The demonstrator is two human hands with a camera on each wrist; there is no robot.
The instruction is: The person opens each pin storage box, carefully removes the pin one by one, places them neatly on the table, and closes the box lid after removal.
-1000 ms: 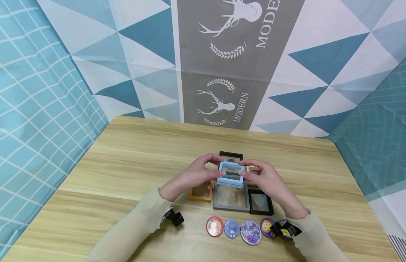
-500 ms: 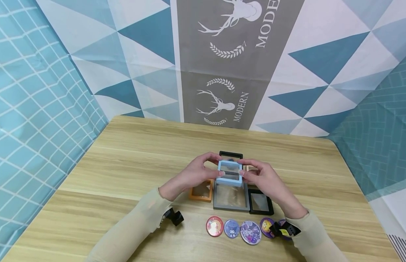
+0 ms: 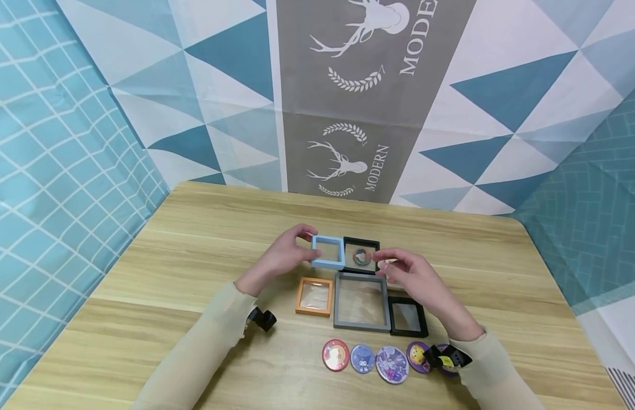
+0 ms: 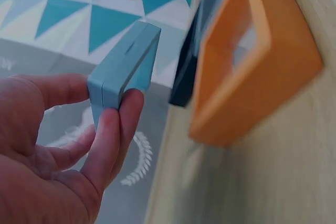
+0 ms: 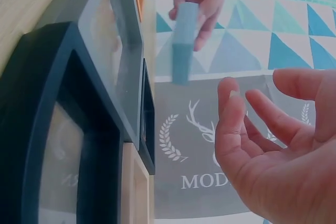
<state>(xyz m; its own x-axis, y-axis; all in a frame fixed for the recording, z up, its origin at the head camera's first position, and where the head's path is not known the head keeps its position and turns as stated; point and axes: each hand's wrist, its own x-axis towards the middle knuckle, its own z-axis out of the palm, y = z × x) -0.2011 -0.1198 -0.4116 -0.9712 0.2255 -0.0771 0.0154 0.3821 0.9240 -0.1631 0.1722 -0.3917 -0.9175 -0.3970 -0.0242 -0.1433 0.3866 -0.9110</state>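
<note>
My left hand [image 3: 278, 253] pinches a light blue square display frame [image 3: 327, 264] by its left side, thumb in front and fingers behind. In the left wrist view the blue frame [image 4: 123, 66] is seen edge-on, raised off the wooden table. Just right of it in the head view lies a black frame [image 3: 361, 241] with a round badge [image 3: 361, 257] inside its clear window. My right hand [image 3: 414, 279] hovers by that black frame's right side, fingers loosely bent and nothing between them. A beige frame [image 5: 128, 182] shows below this hand in the right wrist view.
A large grey frame [image 3: 362, 326] lies in the middle, with an orange frame [image 3: 314, 312] to its left and a smaller black frame [image 3: 408, 332] to its right. Several round badges, including a red one [image 3: 336, 355] and a purple one [image 3: 392, 364], line the near side.
The light blue frame has moved left, away from over the grey and black frames, with my left hand. My right hand has let go of it and stayed nearly in place. The round badge is uncovered.
</note>
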